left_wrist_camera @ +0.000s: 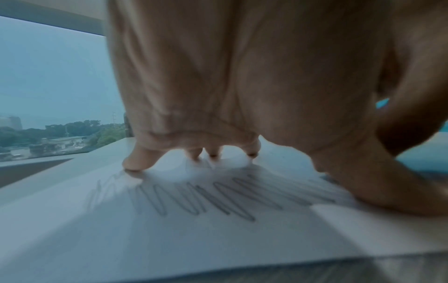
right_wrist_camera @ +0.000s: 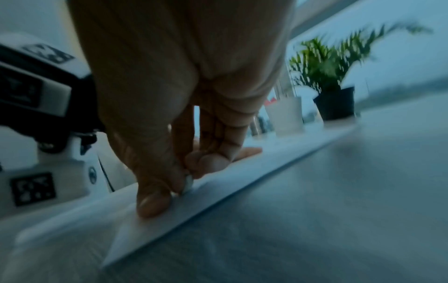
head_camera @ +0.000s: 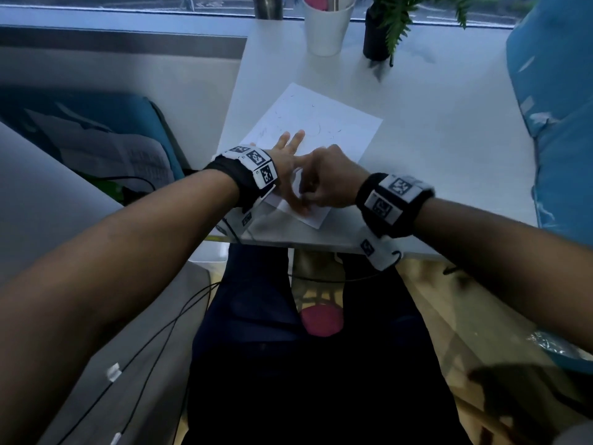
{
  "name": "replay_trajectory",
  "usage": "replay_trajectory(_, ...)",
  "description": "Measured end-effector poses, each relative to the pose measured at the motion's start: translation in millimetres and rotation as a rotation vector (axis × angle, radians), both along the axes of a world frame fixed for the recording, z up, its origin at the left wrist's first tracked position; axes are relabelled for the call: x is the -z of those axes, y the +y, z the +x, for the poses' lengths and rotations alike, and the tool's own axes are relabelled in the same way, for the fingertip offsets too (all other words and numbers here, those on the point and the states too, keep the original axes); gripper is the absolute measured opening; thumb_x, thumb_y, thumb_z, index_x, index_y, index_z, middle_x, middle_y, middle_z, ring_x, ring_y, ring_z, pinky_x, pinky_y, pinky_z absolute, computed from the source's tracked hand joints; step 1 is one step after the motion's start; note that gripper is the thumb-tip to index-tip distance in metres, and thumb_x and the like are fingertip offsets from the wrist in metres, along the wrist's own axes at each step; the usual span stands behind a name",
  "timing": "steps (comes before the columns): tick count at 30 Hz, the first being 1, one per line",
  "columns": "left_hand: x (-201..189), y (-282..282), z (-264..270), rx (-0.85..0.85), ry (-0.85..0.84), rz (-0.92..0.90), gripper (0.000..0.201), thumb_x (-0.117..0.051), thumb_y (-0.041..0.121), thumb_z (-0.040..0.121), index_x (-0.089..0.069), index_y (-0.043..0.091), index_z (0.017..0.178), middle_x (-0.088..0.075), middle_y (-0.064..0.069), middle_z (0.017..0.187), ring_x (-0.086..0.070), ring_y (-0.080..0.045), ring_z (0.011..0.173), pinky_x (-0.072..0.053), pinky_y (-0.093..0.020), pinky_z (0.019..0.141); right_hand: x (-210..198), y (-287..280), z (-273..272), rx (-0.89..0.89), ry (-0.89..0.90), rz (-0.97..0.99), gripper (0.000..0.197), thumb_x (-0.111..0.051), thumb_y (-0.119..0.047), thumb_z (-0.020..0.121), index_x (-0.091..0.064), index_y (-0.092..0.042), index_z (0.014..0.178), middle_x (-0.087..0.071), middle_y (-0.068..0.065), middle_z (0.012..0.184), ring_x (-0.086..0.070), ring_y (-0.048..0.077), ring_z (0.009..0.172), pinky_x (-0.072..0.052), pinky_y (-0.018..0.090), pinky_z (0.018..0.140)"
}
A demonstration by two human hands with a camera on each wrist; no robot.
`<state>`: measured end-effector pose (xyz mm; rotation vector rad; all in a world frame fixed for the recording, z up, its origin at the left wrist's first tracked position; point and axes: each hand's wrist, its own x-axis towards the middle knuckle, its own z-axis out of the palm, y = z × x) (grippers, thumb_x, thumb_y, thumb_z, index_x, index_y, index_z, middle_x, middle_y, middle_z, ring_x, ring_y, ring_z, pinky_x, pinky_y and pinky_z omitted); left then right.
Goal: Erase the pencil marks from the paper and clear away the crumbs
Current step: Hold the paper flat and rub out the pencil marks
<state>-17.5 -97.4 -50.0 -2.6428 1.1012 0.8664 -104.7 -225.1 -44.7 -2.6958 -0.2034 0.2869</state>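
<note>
A white sheet of paper [head_camera: 337, 120] lies slanted on the white table [head_camera: 442, 162], with faint pencil marks [head_camera: 319, 130] on it. In the left wrist view, grey pencil scribbles [left_wrist_camera: 206, 199] run across the paper [left_wrist_camera: 145, 239]. My left hand [head_camera: 287, 154] rests on the sheet with its fingers [left_wrist_camera: 135, 160] straight and spread, tips pressing down. Just right of it, my right hand [head_camera: 322, 184] is curled over the paper's near corner. It pinches a small white eraser [right_wrist_camera: 188, 182] between thumb and fingers against the paper [right_wrist_camera: 218, 191]. I cannot make out crumbs.
At the back of the table stand a white cup [head_camera: 327, 30], a black-potted fern [head_camera: 380, 36] and a metal cylinder [head_camera: 268, 6]. A blue cushion [head_camera: 558, 117] borders the table's right side. The near table edge [head_camera: 321, 247] is just behind my wrists. Papers lie on a blue seat [head_camera: 106, 139] to the left.
</note>
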Motion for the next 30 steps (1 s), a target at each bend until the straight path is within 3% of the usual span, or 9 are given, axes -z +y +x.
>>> replay_trajectory(5, -3.8, 0.1, -4.6, -0.009, 0.003, 0.012, 0.135, -0.078, 0.075, 0.053, 0.013, 0.052, 0.149, 0.031, 0.001, 0.159, 0.024, -0.025, 0.147, -0.006, -0.066, 0.112, -7.0, -32.7, 20.7, 0.204, -0.101, 0.021, 0.012, -0.069, -0.013, 0.07, -0.078, -0.007, 0.075, -0.074, 0.01, 0.073, -0.069, 0.023, 0.069, -0.045, 0.023, 0.071)
replay_trajectory(9, -2.0, -0.8, -2.0, -0.001, 0.013, 0.016, 0.135, -0.078, 0.076, 0.051, 0.012, 0.053, 0.149, 0.033, 0.001, 0.158, 0.025, -0.025, 0.147, -0.005, -0.068, 0.111, -0.7, -11.8, 1.2, 0.034, -0.009, 0.044, 0.007, -0.073, -0.012, 0.072, -0.078, -0.013, 0.077, -0.071, -0.003, 0.071, -0.059, 0.002, 0.057, -0.044, 0.012, 0.061)
replay_trajectory(13, -0.1, -2.9, -4.1, -0.004, -0.019, 0.027, 0.135, -0.077, 0.076, 0.055, 0.017, 0.051, 0.148, 0.032, 0.001, 0.158, 0.023, -0.025, 0.148, -0.007, -0.064, 0.113, -8.7, -39.1, 20.9, 0.188, -0.099, 0.002, 0.011, -0.069, -0.012, 0.071, -0.078, -0.009, 0.076, -0.075, 0.007, 0.075, -0.069, 0.022, 0.07, -0.045, 0.021, 0.07)
replay_trajectory(15, -0.6, -1.8, -3.4, 0.004, -0.008, 0.019, 0.134, -0.077, 0.076, 0.054, 0.014, 0.052, 0.148, 0.032, 0.0, 0.158, 0.024, -0.025, 0.147, -0.007, -0.067, 0.112, -3.7, -21.9, 11.0, 0.126, -0.085, -0.004, 0.01, -0.068, -0.011, 0.07, -0.078, -0.008, 0.073, -0.073, 0.007, 0.071, -0.067, 0.02, 0.065, -0.049, 0.022, 0.069)
replay_trajectory(18, 0.3, -2.0, -0.7, 0.004, 0.006, 0.013, 0.132, -0.077, 0.076, 0.053, 0.012, 0.053, 0.148, 0.033, 0.0, 0.158, 0.024, -0.025, 0.147, -0.007, -0.069, 0.11, 0.2, -12.4, 3.2, 0.025, -0.016, 0.032, 0.007, -0.071, -0.012, 0.072, -0.078, -0.013, 0.075, -0.071, -0.002, 0.07, -0.06, 0.007, 0.059, -0.039, 0.002, 0.057)
replay_trajectory(20, 0.4, -3.3, -1.5, -0.002, -0.001, 0.028, 0.134, -0.076, 0.077, 0.053, 0.016, 0.052, 0.147, 0.034, 0.001, 0.158, 0.024, -0.025, 0.147, -0.007, -0.068, 0.111, -5.0, -28.1, 16.4, 0.122, -0.052, 0.018, 0.009, -0.071, -0.015, 0.072, -0.079, -0.013, 0.077, -0.074, 0.0, 0.073, -0.066, 0.013, 0.064, -0.037, 0.007, 0.06)
replay_trajectory(23, -0.4, -4.2, -2.5, 0.001, -0.002, 0.035, 0.134, -0.077, 0.076, 0.054, 0.016, 0.051, 0.148, 0.033, 0.001, 0.158, 0.024, -0.025, 0.147, -0.007, -0.068, 0.111, -1.9, -22.6, 13.6, 0.134, -0.089, 0.024, 0.01, -0.069, -0.013, 0.071, -0.077, -0.009, 0.073, -0.074, 0.005, 0.071, -0.066, 0.017, 0.064, -0.049, 0.02, 0.071)
replay_trajectory(26, -1.1, -4.6, -1.5, 0.013, -0.007, 0.043, 0.138, -0.08, 0.073, 0.052, 0.016, 0.05, 0.149, 0.034, 0.0, 0.158, 0.025, -0.026, 0.147, -0.006, -0.07, 0.11, 3.6, -7.4, -2.2, -0.004, -0.008, 0.06, 0.006, -0.073, -0.013, 0.074, -0.078, -0.01, 0.074, -0.071, -0.002, 0.07, -0.058, 0.003, 0.056, -0.043, 0.005, 0.058)
replay_trajectory(30, 8.4, -4.1, 2.9, 0.022, -0.013, 0.043, 0.142, -0.073, 0.085, 0.045, 0.022, 0.053, 0.145, 0.036, 0.002, 0.156, 0.026, -0.026, 0.146, -0.004, -0.074, 0.107, -1.3, -35.3, 22.0, 0.146, -0.085, 0.034, 0.011, -0.072, -0.017, 0.072, -0.079, -0.012, 0.079, -0.074, 0.002, 0.076, -0.065, 0.013, 0.068, -0.042, 0.012, 0.065)
